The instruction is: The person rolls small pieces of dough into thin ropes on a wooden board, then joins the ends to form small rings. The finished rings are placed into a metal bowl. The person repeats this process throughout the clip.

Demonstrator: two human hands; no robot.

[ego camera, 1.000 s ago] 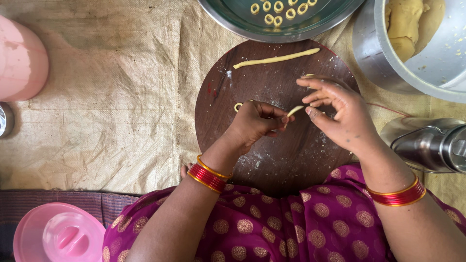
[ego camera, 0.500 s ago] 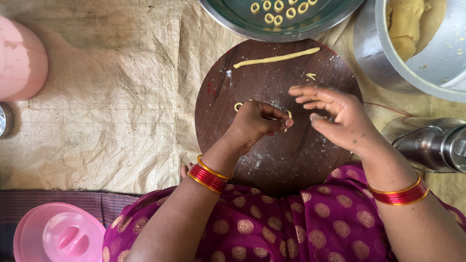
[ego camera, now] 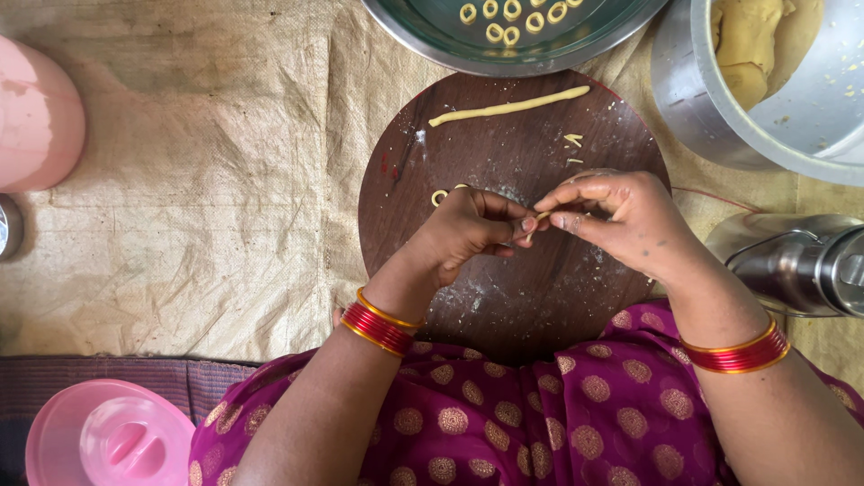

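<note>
Nearest the camera lay the person's lap in magenta cloth with gold dots (ego camera: 540,423), and at the near left corner of the view sat a pink plastic lid (ego camera: 108,441) on a dark striped mat (ego camera: 126,378).

Just beyond the lap, over the near half of the round wooden board (ego camera: 450,117), the two hands met. The left hand (ego camera: 463,234) and the right hand (ego camera: 621,220), each wrist ringed with red and gold bangles (ego camera: 382,324), had their fingertips pressed together on a small piece of dough (ego camera: 543,215). Each grip was a pinch of thumb and forefinger on that piece, which sat between the two hands, just above the board's middle; most of it was hidden by the fingers. Beside the left hand's knuckles a small dough ring (ego camera: 439,197) lay on the board.

Farther on, near the board's far edge, a long thin dough rope (ego camera: 508,105) lay slantwise, with a few crumbs (ego camera: 572,139) close by. Flour dusted the wood.

The board rested on a pale woven sack (ego camera: 207,180) spread on the floor. At its right edge lay a steel canister (ego camera: 796,265) on its side. Beyond the board stood a green-lined steel plate (ego camera: 432,27) holding more rings (ego camera: 508,18), and at the far right a steel pot (ego camera: 693,81) with a lump of dough (ego camera: 747,40). A pink container (ego camera: 36,117) stood at the far left.
</note>
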